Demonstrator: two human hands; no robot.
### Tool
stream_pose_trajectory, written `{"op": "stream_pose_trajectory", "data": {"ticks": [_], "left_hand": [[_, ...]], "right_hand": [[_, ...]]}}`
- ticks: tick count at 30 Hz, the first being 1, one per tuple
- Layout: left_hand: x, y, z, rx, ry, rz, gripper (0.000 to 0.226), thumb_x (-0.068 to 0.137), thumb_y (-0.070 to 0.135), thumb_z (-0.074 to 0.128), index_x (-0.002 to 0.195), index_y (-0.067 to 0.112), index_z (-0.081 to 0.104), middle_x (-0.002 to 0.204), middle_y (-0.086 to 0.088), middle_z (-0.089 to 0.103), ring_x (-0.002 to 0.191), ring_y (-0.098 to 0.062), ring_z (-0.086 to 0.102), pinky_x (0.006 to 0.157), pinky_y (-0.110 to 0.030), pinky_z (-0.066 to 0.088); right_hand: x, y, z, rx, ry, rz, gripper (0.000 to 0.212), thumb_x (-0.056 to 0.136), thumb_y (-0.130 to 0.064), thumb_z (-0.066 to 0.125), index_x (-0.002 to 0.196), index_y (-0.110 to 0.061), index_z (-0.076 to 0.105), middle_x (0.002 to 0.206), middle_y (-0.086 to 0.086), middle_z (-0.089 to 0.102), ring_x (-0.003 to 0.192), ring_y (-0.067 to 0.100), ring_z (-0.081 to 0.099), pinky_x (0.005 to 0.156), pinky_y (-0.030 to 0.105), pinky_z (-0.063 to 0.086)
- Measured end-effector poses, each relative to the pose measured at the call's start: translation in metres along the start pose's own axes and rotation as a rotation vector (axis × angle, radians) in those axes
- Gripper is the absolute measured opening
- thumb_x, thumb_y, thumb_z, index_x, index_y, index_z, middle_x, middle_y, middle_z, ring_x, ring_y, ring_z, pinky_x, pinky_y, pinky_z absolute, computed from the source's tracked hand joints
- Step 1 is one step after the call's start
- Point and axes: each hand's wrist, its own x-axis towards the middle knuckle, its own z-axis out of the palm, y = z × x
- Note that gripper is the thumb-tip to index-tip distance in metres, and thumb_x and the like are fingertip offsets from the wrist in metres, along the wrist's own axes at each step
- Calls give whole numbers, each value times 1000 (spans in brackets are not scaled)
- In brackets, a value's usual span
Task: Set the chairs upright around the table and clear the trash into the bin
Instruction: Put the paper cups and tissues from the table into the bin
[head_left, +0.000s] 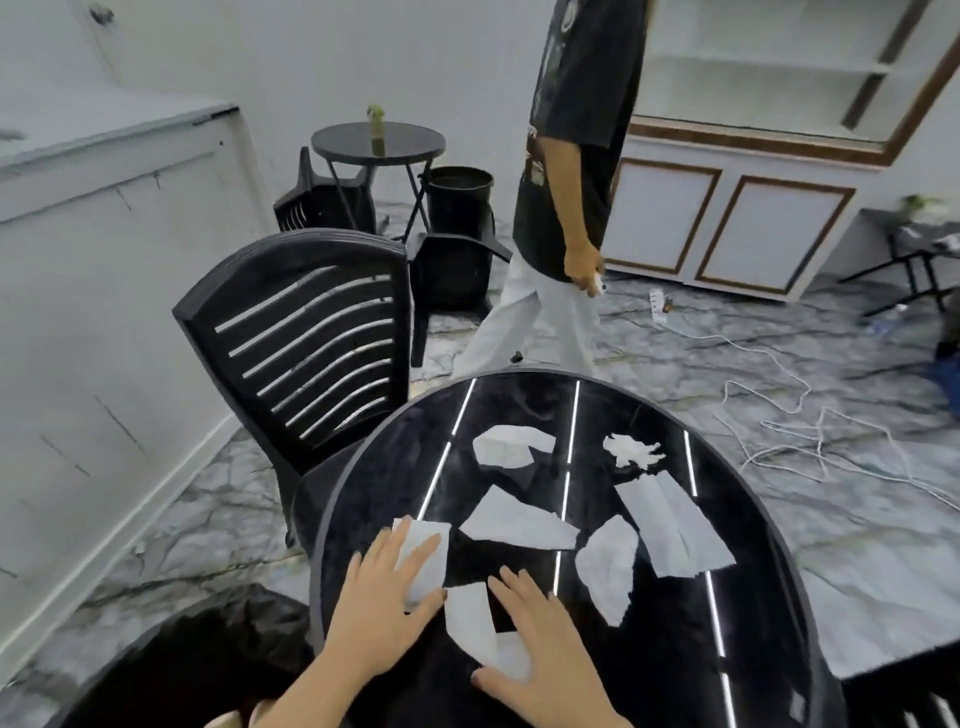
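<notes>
A round glossy black table (737, 670) fills the lower middle, strewn with several torn white paper scraps (519, 525) and a crumpled tissue (631, 451). My left hand (387, 592) lies flat with straight fingers on a white scrap (428, 545) at the table's near left edge. My right hand (540, 639) presses flat on another scrap (470, 621). A black slatted chair (306, 332) stands upright at the table's left. A black bin with a dark liner (208, 660) sits at the bottom left, right beside the table.
A person in a dark shirt and white trousers (566, 208) walks past behind the table. Further back stand a small round table (378, 141), overturned black chairs (324, 200) (452, 270) and a second black bin (460, 197). White cables (810, 431) trail over the floor at right.
</notes>
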Motion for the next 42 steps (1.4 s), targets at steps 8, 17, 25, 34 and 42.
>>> {"op": "stream_pose_trajectory", "data": {"ticks": [8,17,25,34,42], "left_hand": [[13,-5,17,136,-4,106,64,78,74,-5,138,54,3,156,10,-3,139,-10,-15,113,-35,-12],[11,-13,28,148,31,91,52,92,60,5,139,47,25,152,9,25,140,-10,4,109,-31,-9],[11,-15,29,58,76,158,50,95,55,8,133,43,38,147,12,35,138,-8,11,109,-24,-7],[-7,-11,41,-88,176,102,52,95,55,9,119,39,53,132,11,55,130,-10,30,111,-21,12],[-43,-9,56,-173,292,51,36,95,52,18,118,44,45,140,42,23,133,5,22,107,-6,1]], "right_hand": [[7,-1,24,-189,19,51,88,63,-78,43,140,-42,20,140,-23,41,131,5,30,107,27,9],[13,5,36,-215,70,91,52,74,-68,44,122,-47,46,134,-29,46,131,2,31,108,25,7],[13,13,41,-179,169,62,43,88,-64,24,118,-46,49,129,-31,49,130,2,32,109,20,6],[12,17,42,-156,251,-14,34,75,-59,45,104,-46,56,118,-30,58,125,3,37,107,16,8],[20,35,59,4,349,-116,25,74,-51,51,96,-44,58,116,-60,25,134,-13,14,106,7,3]]}}
